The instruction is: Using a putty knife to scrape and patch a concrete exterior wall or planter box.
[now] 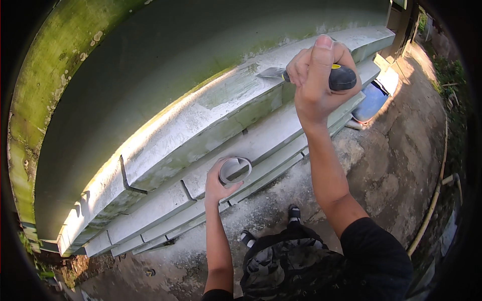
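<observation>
My right hand [321,75] is wrapped round the black and yellow handle of a putty knife [271,73]. The metal blade points left, at the upper face of the top ledge [201,110]; whether it touches the surface I cannot tell. White, patchy residue covers much of that ledge, with green staining near the wall. Lower down, my left hand [217,183] grips a round, whitish cup [236,159] by its side. Its mouth faces up, and what lies in its greyish inside is hard to make out.
Stepped concrete ledges [165,200] run along a dark green wall [145,75], with narrow gaps between sections. A blue container [370,103] stands at the right end. Below is a rough concrete floor [391,170]; a thin pipe [433,213] lies along its right edge. My sandalled feet show near the bottom.
</observation>
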The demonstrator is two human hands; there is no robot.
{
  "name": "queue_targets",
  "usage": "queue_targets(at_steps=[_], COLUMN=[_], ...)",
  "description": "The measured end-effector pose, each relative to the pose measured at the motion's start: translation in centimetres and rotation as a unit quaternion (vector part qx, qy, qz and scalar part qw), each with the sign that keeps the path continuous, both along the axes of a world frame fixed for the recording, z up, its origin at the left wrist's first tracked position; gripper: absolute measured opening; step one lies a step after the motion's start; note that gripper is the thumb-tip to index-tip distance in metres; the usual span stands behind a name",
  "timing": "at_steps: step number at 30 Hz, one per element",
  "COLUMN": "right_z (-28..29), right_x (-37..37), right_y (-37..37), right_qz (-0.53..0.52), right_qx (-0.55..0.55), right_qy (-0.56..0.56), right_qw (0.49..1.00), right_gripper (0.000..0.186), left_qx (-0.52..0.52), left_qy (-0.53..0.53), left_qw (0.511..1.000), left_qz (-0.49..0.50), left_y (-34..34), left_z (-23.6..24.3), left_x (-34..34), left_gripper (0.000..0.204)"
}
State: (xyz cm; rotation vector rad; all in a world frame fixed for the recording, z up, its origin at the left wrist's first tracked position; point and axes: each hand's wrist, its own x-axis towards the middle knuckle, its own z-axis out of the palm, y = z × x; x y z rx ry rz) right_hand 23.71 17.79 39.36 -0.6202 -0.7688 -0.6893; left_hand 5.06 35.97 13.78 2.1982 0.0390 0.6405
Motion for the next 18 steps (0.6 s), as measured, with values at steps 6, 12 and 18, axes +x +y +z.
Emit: queue_targets(at_steps=[6,12,18], right_z=[1.7,1.3,1.8], right_x=[-0.7,2.2,1.4], right_y=[-2.1,0.2,-1.4], right_qz=[0.032,0.074,0.099], right_qx=[0.049,-0.038,0.015], right_qy=[0.003,-0.005,0.001], right_qw=[0.998,0.996,0.995], right_gripper=[0.043,0.040,0.041], left_qx=[-0.019,-0.025,-0.031], left_qy=[0.007,0.004,0.016], left_qw=[1.000,1.000,0.999], left_qz=[0.010,0.018,0.029], left_y=[-0.1,-0.4,-0.7], left_z=[0.2,0.4,0.9], left_x=[0.0,0.3,0.4], left_gripper=[0.066,0.065,0.065])
